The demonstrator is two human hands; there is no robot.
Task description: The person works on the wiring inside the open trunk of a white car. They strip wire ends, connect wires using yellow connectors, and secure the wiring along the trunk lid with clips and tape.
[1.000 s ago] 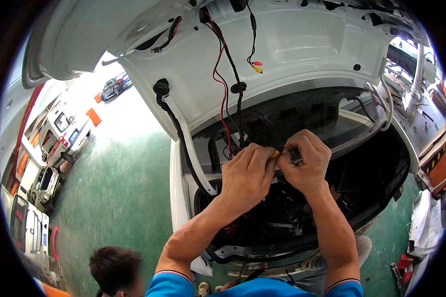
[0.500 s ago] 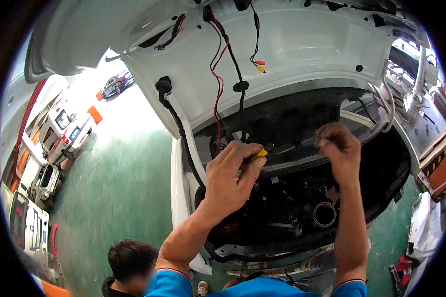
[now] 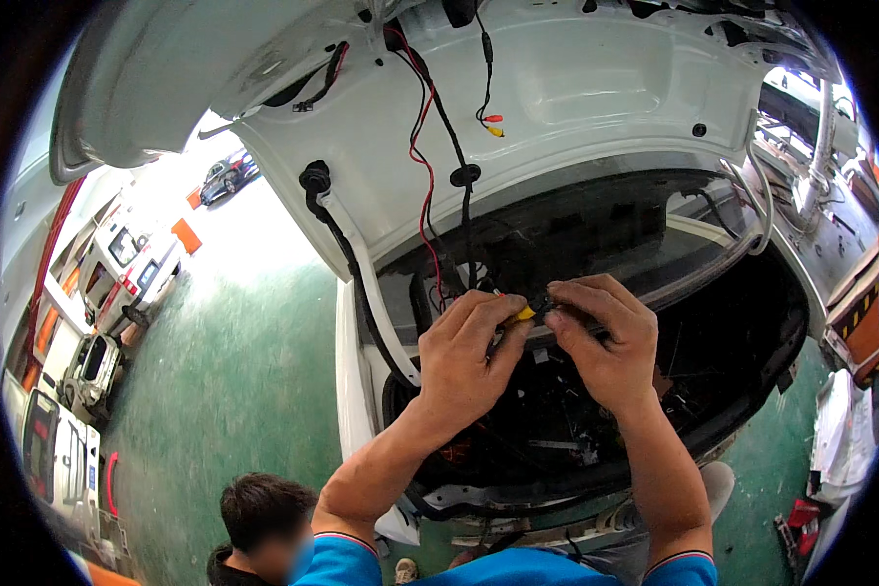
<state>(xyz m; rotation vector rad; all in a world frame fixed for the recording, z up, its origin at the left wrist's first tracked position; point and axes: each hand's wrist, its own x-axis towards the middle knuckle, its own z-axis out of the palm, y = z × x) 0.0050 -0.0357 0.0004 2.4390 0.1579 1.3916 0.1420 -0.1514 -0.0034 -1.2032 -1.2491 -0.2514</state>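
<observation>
Left grip (image 3: 464, 361): pinched on a small, stubby, yellow plastic-looking plug (image 3: 526, 313).
Yellow plug: at the left grip's fingertips, poking toward the right grip (image 3: 610, 342).
Right grip: narrow, just beside the plug; I cannot tell what it holds.

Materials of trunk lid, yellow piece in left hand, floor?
Trunk lid: likely painted sheet metal; glossy off-white, pressed contours.
Yellow piece: possibly plastic; bright even colour, mostly covered by left hand.
Floor: perhaps coated concrete; scuffed green sheen.

The left hand (image 3: 471, 356) pinches a yellow connector (image 3: 526, 313) near the right hand (image 3: 610, 337), below a raised white trunk lid (image 3: 596, 93).
</observation>
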